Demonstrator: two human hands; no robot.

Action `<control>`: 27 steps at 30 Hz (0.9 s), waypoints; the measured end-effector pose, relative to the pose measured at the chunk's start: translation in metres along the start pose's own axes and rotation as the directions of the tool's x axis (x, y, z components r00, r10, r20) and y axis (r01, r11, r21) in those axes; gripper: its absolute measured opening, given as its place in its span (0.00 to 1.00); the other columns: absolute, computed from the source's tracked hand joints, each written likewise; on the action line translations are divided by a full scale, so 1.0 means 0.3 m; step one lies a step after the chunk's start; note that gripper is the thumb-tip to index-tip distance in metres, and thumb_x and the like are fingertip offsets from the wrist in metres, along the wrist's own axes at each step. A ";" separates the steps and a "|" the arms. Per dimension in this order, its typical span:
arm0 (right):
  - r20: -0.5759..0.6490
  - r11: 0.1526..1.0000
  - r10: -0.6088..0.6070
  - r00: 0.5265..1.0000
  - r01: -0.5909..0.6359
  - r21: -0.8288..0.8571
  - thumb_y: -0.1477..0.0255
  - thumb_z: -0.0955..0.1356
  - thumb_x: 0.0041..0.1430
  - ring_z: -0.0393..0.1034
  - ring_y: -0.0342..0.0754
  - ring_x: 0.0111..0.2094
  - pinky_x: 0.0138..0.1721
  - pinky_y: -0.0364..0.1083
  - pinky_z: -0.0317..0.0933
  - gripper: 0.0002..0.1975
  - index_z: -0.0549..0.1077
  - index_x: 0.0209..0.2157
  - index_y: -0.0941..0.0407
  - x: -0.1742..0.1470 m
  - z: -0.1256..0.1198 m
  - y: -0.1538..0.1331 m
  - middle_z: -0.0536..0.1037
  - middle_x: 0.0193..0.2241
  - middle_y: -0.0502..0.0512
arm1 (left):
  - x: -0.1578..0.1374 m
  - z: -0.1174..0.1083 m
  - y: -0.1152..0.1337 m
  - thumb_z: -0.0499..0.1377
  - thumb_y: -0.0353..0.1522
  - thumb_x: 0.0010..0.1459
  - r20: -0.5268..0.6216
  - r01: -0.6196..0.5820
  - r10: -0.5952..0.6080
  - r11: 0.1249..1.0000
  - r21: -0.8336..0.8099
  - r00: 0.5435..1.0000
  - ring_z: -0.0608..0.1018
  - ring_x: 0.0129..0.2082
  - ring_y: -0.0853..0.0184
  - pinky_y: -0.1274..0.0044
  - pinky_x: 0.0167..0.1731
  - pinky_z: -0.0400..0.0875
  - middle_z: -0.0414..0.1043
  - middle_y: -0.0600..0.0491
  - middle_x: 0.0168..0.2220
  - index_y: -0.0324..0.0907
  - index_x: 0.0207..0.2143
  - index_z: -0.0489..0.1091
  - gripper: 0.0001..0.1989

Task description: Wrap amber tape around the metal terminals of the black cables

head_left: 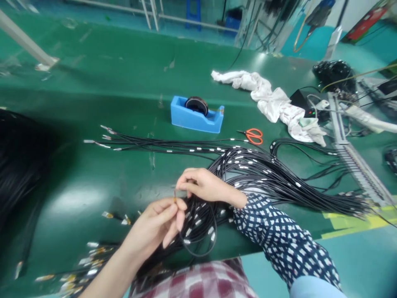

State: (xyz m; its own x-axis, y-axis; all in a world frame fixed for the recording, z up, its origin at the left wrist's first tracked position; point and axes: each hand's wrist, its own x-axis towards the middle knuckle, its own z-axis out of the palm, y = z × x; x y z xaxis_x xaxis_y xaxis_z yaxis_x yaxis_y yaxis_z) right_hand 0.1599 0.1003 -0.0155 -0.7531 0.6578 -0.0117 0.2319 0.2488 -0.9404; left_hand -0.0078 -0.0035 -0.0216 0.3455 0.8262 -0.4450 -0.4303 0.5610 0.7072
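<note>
My left hand point(163, 217) pinches the end of a thin black cable point(201, 255), where a bit of amber tape and thin wires show. Close above it, my right hand point(203, 184) has its fingers curled at the tip of those wires; what lies between them is too small to make out. The cable loops down below both hands. Under and beside my right hand spreads a large bundle of black cables point(273, 178) with white labels. More cable ends point(93, 260) with white connectors and amber tape lie below my left forearm.
A blue tape dispenser point(197, 122) with a tape roll stands beyond the cables, beside orange-handled scissors point(254, 135). Crumpled white cloth point(273, 101) stretches behind. A slotted metal rack point(361, 165) is at right. A dark cable heap point(25, 161) sits at left on the green table point(118, 95).
</note>
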 end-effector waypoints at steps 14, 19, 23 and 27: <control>-0.545 0.854 0.009 0.839 -0.290 -0.432 0.62 0.76 0.44 0.69 0.55 0.48 0.50 0.51 0.63 0.52 0.51 0.65 0.59 0.240 -0.545 0.245 0.71 0.52 0.63 | -0.085 -0.121 -0.015 0.57 0.39 0.61 0.197 -0.111 0.674 -0.170 0.979 0.712 0.73 0.36 0.58 0.69 0.38 0.66 0.72 0.50 0.34 0.44 0.35 0.68 0.09; -0.475 0.828 -0.004 0.880 -0.264 -0.496 0.61 0.75 0.45 0.71 0.52 0.42 0.46 0.51 0.64 0.47 0.54 0.64 0.54 0.165 -0.518 0.217 0.73 0.49 0.59 | -0.042 -0.087 -0.018 0.55 0.35 0.63 0.213 -0.204 0.491 -0.072 0.976 0.845 0.75 0.42 0.58 0.67 0.43 0.69 0.73 0.48 0.41 0.45 0.40 0.71 0.07; -0.526 0.753 -0.089 0.846 -0.289 -0.591 0.61 0.76 0.46 0.59 0.62 0.57 0.56 0.58 0.55 0.50 0.52 0.65 0.57 0.098 -0.423 0.144 0.64 0.57 0.67 | -0.035 -0.090 -0.001 0.53 0.35 0.64 0.161 -0.200 0.427 0.047 0.979 0.890 0.74 0.43 0.57 0.65 0.44 0.69 0.72 0.48 0.41 0.45 0.40 0.70 0.07; -0.381 0.562 -0.110 0.918 -0.259 -0.785 0.65 0.66 0.63 0.62 0.60 0.55 0.55 0.58 0.54 0.18 0.69 0.52 0.56 0.069 -0.232 0.097 0.70 0.51 0.66 | -0.041 -0.069 0.024 0.53 0.35 0.64 0.127 -0.213 0.403 0.178 0.961 0.906 0.74 0.43 0.57 0.66 0.44 0.68 0.73 0.48 0.40 0.45 0.38 0.70 0.07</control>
State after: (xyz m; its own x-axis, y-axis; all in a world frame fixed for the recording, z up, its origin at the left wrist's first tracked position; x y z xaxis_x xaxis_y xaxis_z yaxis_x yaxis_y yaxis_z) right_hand 0.1939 0.1706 -0.0196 -0.4818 0.8477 0.2221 0.8092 0.5276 -0.2584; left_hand -0.0323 -0.0086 -0.0224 0.2453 0.9682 -0.0490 0.6510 -0.1271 0.7484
